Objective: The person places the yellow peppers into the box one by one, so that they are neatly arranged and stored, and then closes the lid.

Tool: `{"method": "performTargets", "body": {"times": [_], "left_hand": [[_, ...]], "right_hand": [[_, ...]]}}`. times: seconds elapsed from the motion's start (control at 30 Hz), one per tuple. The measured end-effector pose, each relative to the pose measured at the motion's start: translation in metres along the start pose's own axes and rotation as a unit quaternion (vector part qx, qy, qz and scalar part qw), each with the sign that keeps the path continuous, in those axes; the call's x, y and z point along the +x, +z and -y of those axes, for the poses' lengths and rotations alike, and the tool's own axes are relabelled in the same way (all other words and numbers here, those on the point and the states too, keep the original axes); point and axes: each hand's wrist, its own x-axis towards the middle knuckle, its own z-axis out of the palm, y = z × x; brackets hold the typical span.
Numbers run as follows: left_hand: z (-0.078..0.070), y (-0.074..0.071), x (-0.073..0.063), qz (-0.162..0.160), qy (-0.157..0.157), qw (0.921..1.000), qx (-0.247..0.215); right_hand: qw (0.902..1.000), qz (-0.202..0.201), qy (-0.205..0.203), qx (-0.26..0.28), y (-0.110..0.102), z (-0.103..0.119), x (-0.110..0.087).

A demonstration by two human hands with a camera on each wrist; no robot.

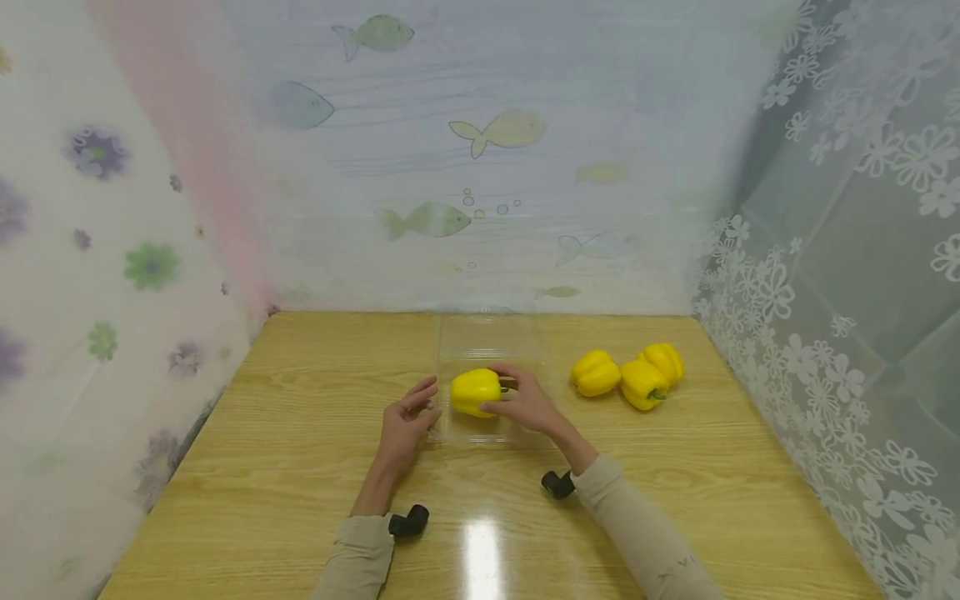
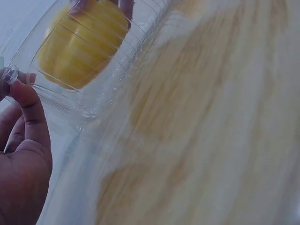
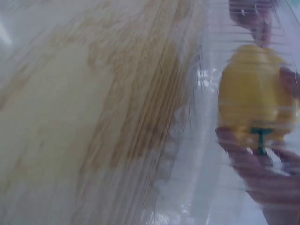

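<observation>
A yellow bell pepper (image 1: pixel 469 393) lies on its side inside a clear plastic clamshell container (image 1: pixel 487 439), its green stem pointing right. My right hand (image 1: pixel 531 407) reaches into the container and grips the pepper at the stem end, fingers behind and thumb in front. In the right wrist view the pepper (image 3: pixel 248 89) and the fingers show through the ribbed clear wall. My left hand (image 1: pixel 401 433) is at the container's left side. Its thumb and forefinger pinch the rim in the left wrist view, where the pepper (image 2: pixel 79 51) shows behind the plastic.
The container's clear lid (image 1: pixel 487 333) lies folded open toward the back. To the right, a yellow pepper (image 1: pixel 596 373) sits beside another with a green stem (image 1: pixel 641 383) and a third behind it (image 1: pixel 667 360). Patterned curtains surround the wooden table (image 1: pixel 315 392).
</observation>
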Motion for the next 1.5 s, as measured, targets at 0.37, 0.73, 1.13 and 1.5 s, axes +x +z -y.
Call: {"method": "performTargets", "body": {"times": [0.37,0.73,1.13,1.5], "left_hand": [[-0.001,-0.001,-0.001,0.001,-0.01,0.9999,-0.002],[0.002,-0.001,0.001,0.003,0.006,1.0,0.004],[0.001,-0.002,-0.001,0.007,-0.001,1.0,-0.004],[0.001,-0.001,-0.001,0.004,0.008,1.0,-0.001]], "right_hand": [[0.9989,-0.021,0.028,-0.03,0.013,-0.004,0.014],[0.9982,-0.023,0.016,-0.053,0.016,-0.007,0.02],[0.9975,-0.033,0.034,-0.053,0.019,-0.011,0.019],[0.9996,-0.014,0.014,-0.018,0.017,-0.009,0.02]]}}
